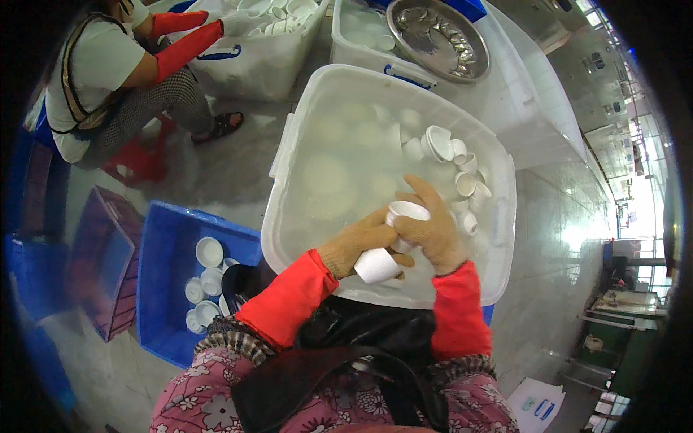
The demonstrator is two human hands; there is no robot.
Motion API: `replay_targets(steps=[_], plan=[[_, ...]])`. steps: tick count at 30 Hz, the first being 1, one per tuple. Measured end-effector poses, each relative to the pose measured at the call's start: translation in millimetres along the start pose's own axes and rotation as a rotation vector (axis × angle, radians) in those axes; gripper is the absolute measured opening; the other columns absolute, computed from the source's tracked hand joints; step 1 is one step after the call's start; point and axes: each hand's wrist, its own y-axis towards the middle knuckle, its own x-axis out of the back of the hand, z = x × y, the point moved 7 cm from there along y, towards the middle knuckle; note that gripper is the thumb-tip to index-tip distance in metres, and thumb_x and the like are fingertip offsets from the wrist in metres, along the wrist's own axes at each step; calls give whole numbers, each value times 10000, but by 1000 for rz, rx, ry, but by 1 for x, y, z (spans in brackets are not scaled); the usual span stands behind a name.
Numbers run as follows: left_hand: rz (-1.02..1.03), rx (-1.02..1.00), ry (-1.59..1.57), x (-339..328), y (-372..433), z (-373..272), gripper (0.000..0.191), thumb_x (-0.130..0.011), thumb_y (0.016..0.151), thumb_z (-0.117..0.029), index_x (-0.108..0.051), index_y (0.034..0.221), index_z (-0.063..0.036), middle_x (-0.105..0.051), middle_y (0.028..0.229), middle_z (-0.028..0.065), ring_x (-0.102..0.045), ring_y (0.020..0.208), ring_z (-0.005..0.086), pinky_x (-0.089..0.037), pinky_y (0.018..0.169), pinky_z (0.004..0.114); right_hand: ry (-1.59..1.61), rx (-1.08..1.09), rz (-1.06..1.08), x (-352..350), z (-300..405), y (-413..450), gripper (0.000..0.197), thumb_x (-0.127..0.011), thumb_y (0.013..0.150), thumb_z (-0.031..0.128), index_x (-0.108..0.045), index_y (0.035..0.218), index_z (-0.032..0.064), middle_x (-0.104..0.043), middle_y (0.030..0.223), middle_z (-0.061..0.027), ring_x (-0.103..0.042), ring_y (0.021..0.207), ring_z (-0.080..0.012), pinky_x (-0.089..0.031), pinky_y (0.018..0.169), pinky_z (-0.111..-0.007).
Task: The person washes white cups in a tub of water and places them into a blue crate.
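Observation:
Both my hands wear tan gloves and red sleeves over a large translucent plastic tub (277,216) of cloudy water. My left hand (360,241) grips a white cup (377,266) that hangs tilted below its fingers. Between the two hands is another white cup (407,212), its rim facing up; my right hand (430,230) has its thumb and palm around it, while fingers of my left hand touch its side. Several white cups and bowls (437,143) are heaped at the tub's right side, partly under water. Paler round shapes lie submerged on the left, blurred.
At lower left a blue crate (162,303) holds several white bowls (209,252), beside a purple crate (116,260). Another person (103,65) sits at upper left by a tub of white dishes (254,59). A round metal basin (438,38) rests on a tub beyond mine.

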Motion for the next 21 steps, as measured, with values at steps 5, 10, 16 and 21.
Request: replay_targets(steps=[5,10,16,21], plan=[[-247,-187,9,17,0,-10,749,-669,836,-238,-356,1493,-61,-560,1263,106,-613,1037,194,-534,857,323,22,-62,-398,-11,-47,10,869,-806,802,283,-336,1486,25,-453,1412,-209,-520,1272,-303,-509,952,-385],[-226,-123,250,14,-4,4,941,-677,833,-317,-180,1557,20,-576,1258,153,-600,1071,212,-479,891,287,369,-124,-469,-7,-75,-6,680,-746,853,223,-408,1405,11,-521,1329,-173,-575,1120,-293,-523,882,-407],[-47,-20,220,5,-6,12,874,-673,840,-304,-252,1546,-7,-597,1239,156,-640,998,193,-524,821,315,-374,181,-127,12,-79,-23,365,-563,969,179,-549,1262,-38,-612,1213,-142,-601,1069,-245,-501,898,-353],[134,-472,351,23,13,8,665,-707,859,-181,-422,1430,4,-574,1274,161,-654,1042,254,-579,800,376,263,80,-46,36,-35,-67,604,-664,888,261,-488,1390,-26,-625,1259,-173,-629,1075,-258,-521,909,-371]])
